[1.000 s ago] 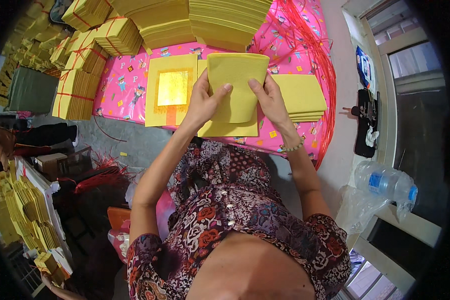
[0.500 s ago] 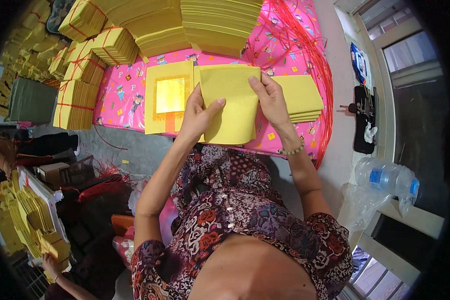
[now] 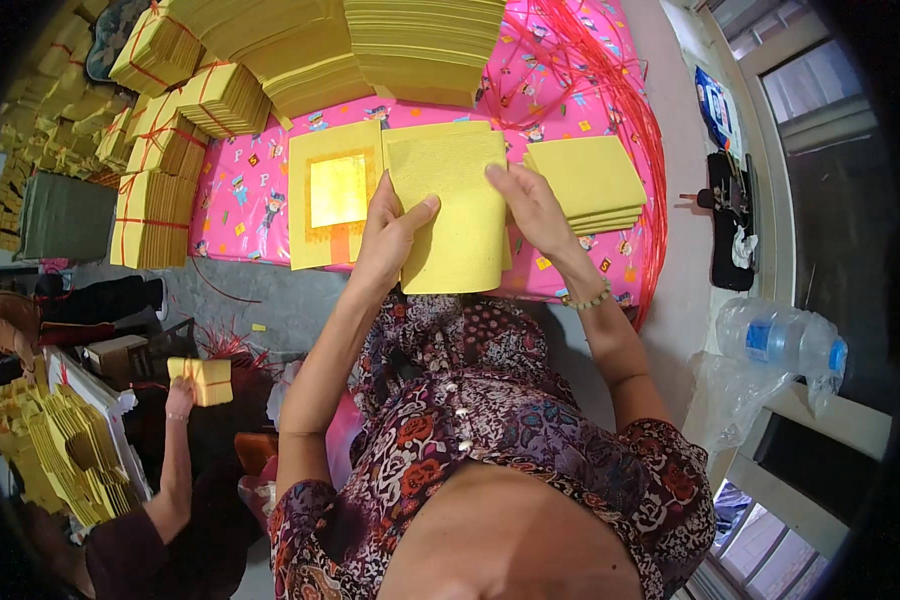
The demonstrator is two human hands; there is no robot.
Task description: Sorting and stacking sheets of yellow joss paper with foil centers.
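A stack of yellow paper sheets (image 3: 455, 235), its top sheet curved over at the right side, is held upright in front of me over the table edge. My left hand (image 3: 390, 228) grips its left edge, thumb on the front and fingers behind. At the upper right edge, my right hand (image 3: 530, 207) is closed with its thumb on the paper; some fingertips are hidden. Left of my hands lies a yellow sheet with a shiny gold square (image 3: 339, 192). Folded yellow paper bundles (image 3: 587, 180) are piled to the right.
Tall yellow paper stacks (image 3: 425, 60) stand at the back of the pink patterned table (image 3: 235, 185). Red-tied bundles (image 3: 150, 220) stand at its left, red plastic strands (image 3: 650, 180) hang at its right. Lower left, a co-worker's hand (image 3: 180, 398) lifts a tied yellow bundle (image 3: 210, 382).
My right thumb has slid slightly down the paper's right edge, and the fold looks narrower. At lower left, the co-worker's hand has moved up and right with a tied bundle.
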